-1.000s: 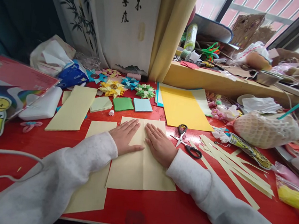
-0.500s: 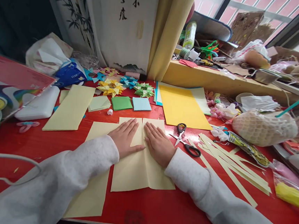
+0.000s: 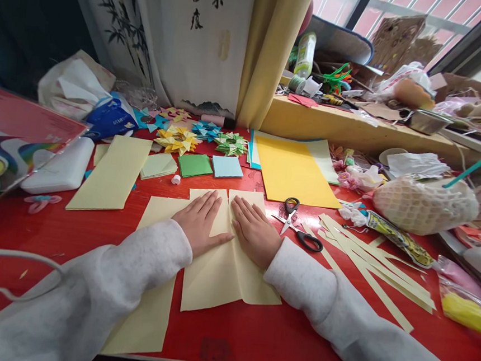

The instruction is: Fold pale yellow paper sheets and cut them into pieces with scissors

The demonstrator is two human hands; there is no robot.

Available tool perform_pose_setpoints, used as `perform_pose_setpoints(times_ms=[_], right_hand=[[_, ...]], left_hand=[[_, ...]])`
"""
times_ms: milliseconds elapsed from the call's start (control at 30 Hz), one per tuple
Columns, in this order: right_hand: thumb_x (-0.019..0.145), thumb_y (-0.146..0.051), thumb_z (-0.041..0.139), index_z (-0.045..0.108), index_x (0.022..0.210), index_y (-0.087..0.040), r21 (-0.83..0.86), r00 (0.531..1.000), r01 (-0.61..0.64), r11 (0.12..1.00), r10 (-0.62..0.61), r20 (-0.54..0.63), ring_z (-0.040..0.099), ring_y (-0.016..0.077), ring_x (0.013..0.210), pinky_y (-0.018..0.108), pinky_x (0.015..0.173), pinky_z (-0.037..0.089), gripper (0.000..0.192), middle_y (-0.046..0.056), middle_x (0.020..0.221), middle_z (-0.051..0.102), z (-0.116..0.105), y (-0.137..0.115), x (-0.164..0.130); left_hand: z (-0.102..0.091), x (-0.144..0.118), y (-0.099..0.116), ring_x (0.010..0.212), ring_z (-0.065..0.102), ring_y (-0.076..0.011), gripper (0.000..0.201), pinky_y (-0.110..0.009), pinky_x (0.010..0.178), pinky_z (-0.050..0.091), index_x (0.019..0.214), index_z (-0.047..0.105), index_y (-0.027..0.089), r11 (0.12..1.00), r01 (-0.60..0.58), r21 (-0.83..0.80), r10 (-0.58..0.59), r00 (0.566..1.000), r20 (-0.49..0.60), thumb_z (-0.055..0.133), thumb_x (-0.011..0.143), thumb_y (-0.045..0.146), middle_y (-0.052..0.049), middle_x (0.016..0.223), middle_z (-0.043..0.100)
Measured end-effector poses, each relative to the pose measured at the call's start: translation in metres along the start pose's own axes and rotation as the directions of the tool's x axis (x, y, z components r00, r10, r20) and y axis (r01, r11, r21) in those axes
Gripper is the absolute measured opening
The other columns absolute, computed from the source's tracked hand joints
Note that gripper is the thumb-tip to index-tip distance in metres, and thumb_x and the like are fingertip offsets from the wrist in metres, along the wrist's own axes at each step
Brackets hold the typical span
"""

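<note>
A pale yellow sheet of paper [image 3: 214, 285] lies before me with a lengthwise crease, split at its far end. My left hand [image 3: 201, 222] presses flat on its left part, fingers stretched and thumb pointing right. On the right part my right hand [image 3: 255, 229] lies flat, its fingertips close to the split. Neither hand grips anything. Under my left forearm is another pale yellow sheet [image 3: 150, 318], partly covered by the sleeve and the creased one. Black-handled scissors [image 3: 290, 224] rest partly open just right of my right hand.
Cut paper strips [image 3: 376, 260] spread to the right. Behind the hands are green squares [image 3: 195, 166], light blue squares [image 3: 227, 167], folded paper stars [image 3: 177, 139] and a yellow sheet [image 3: 296, 171]. A folded pale stack [image 3: 110, 172] lies left, near a white cable [image 3: 15, 253].
The near edge of the creased sheet has shifted very slightly. Both hands stay flat in nearly the same place.
</note>
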State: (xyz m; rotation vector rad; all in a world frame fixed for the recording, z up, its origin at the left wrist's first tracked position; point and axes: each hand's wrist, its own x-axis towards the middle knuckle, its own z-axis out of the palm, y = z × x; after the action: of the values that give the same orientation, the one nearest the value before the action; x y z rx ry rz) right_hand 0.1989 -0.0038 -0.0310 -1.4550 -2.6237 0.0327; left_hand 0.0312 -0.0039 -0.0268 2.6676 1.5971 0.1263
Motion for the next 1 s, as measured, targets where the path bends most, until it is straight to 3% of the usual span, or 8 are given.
perform_pose_setpoints(times_ms=[267,500,633,867,1000], right_hand=[[0.089,-0.028,0.016,0.023,0.132,-0.01,-0.009,1.0,-0.007,1.0,0.008,0.009,0.015,0.0168,0.127,0.036,0.104,0.017,0.047,0.007,0.137,0.02,0.0,0.0,0.0],[0.089,-0.029,0.017,0.024,0.131,-0.011,-0.006,1.0,0.005,1.0,-0.005,-0.012,0.016,0.0165,0.126,0.035,0.104,0.018,0.046,0.006,0.137,0.021,0.001,0.002,0.0],[0.089,-0.029,0.019,0.025,0.131,-0.01,0.001,1.0,-0.004,1.0,0.004,-0.012,0.017,0.0172,0.126,0.036,0.103,0.019,0.046,0.007,0.137,0.022,0.002,0.004,0.002],[0.088,-0.026,0.023,0.026,0.129,-0.003,0.01,0.993,-0.009,1.0,0.01,-0.115,0.015,0.018,0.126,0.034,0.104,0.019,0.048,0.01,0.137,0.022,-0.001,0.005,0.002],[0.088,-0.03,0.024,0.027,0.129,-0.004,0.03,1.0,0.019,0.999,-0.019,-0.003,0.017,0.0195,0.126,0.035,0.103,0.022,0.049,0.012,0.136,0.022,-0.001,0.0,-0.004]], left_hand=[[0.001,-0.002,0.002,0.126,0.015,-0.0256,0.085,-0.039,0.103,0.015,0.13,0.024,0.002,0.999,0.024,0.022,-0.023,0.999,-0.023,0.018,0.074,0.065,-0.013,0.138,0.02],[-0.008,-0.004,0.002,0.127,0.013,-0.0236,0.083,-0.038,0.104,0.013,0.13,0.023,0.004,0.999,0.032,0.037,-0.034,0.999,0.035,0.013,0.075,0.065,-0.013,0.138,0.018],[-0.015,-0.009,0.005,0.128,0.01,-0.0217,0.082,-0.036,0.104,0.011,0.13,0.022,0.004,0.999,-0.037,0.036,0.035,0.997,0.062,0.011,0.076,0.063,-0.013,0.139,0.015],[-0.006,-0.005,-0.003,0.128,0.007,-0.0231,0.093,-0.04,0.103,0.01,0.132,0.014,0.004,0.996,-0.087,0.009,0.085,0.987,0.136,0.014,0.068,0.072,-0.012,0.139,0.009],[-0.004,-0.001,-0.007,0.128,0.008,-0.0221,0.094,-0.039,0.104,0.011,0.132,0.014,0.004,0.998,-0.066,0.015,0.064,0.992,0.112,0.014,0.068,0.072,-0.012,0.139,0.01]])
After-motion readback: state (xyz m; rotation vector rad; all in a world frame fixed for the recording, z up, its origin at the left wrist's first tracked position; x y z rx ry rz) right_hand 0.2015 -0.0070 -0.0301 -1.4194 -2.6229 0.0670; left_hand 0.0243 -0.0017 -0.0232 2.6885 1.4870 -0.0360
